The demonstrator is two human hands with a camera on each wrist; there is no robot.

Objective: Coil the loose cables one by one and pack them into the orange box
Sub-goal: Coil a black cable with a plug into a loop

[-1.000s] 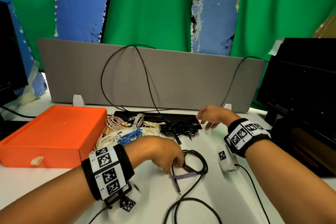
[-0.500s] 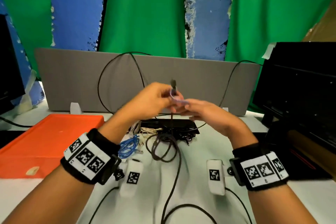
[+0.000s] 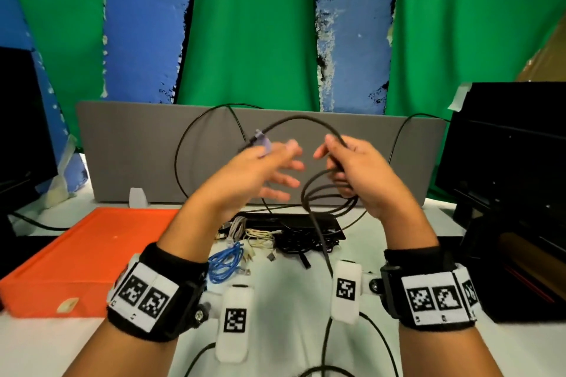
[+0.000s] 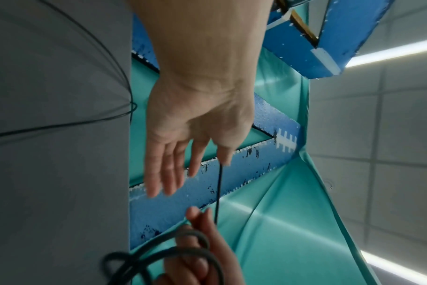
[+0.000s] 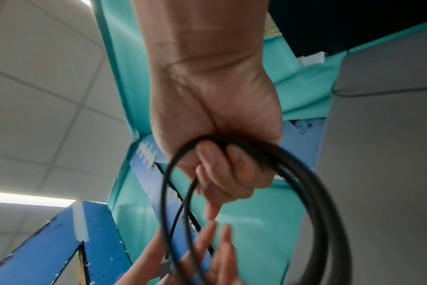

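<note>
Both my hands are raised above the table. My left hand (image 3: 272,162) pinches the end of a black cable (image 3: 300,117) under its thumb, by a purple tag (image 3: 262,144); its other fingers are straight. The cable arcs over to my right hand (image 3: 340,162), which grips several hanging loops of it. In the left wrist view the cable (image 4: 218,189) runs from the thumb of the left hand (image 4: 183,154) to the right hand's loops. The right wrist view shows the right hand (image 5: 219,169) curled round the loops (image 5: 305,173). The orange box (image 3: 92,254) lies at the left, lid shut.
A pile of loose cables lies mid-table: a blue one (image 3: 226,260), beige ones (image 3: 257,236) and a black tangle (image 3: 303,242). A grey divider panel (image 3: 137,147) with thin cables draped over it stands behind. Black monitors (image 3: 505,162) flank the table.
The left hand lifted the black cable's tagged end off the table. The right hand left the pile, met the left, then drew apart and now grips loops of the cable.
</note>
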